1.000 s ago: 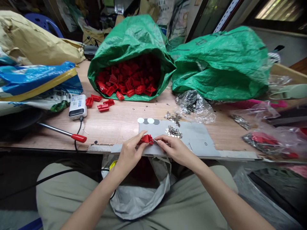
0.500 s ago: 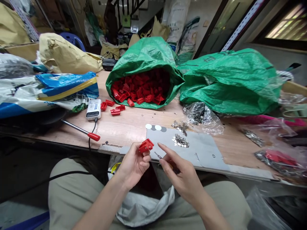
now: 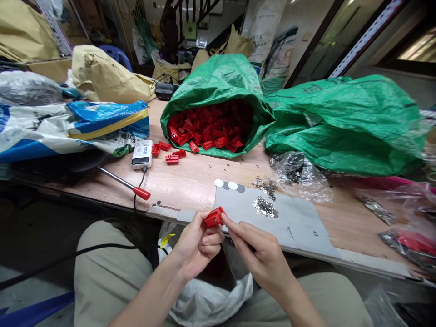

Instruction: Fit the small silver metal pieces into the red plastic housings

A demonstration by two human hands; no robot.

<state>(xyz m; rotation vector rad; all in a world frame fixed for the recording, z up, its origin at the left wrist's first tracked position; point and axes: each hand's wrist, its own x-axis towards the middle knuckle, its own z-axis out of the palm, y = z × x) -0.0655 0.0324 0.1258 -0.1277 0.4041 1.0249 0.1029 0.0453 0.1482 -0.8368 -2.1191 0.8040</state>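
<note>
My left hand (image 3: pixel 198 243) is closed around a small red plastic clip (image 3: pixel 214 217), held just in front of the table edge. My right hand (image 3: pixel 255 252) meets it from the right, its thumb and forefinger pinched at the clip's right end; whatever they hold is too small to see. A little pile of small metal parts (image 3: pixel 265 207) lies on a grey sheet (image 3: pixel 299 222) just beyond my hands. An open green sack (image 3: pixel 218 86) full of red clips (image 3: pixel 209 127) lies on the table further back.
A second green sack (image 3: pixel 347 122) lies at the right. Loose red clips (image 3: pixel 170 153), a white power bank (image 3: pixel 142 153) and a red-handled screwdriver (image 3: pixel 127 182) sit at the left. Clear plastic bags (image 3: pixel 299 170) of metal parts lie right. A grey bag (image 3: pixel 207 295) hangs between my knees.
My hands lifted off the grey sheet toward my lap, parted for a moment, then my right fingers came back against the red clip. The camera tilted up and left.
</note>
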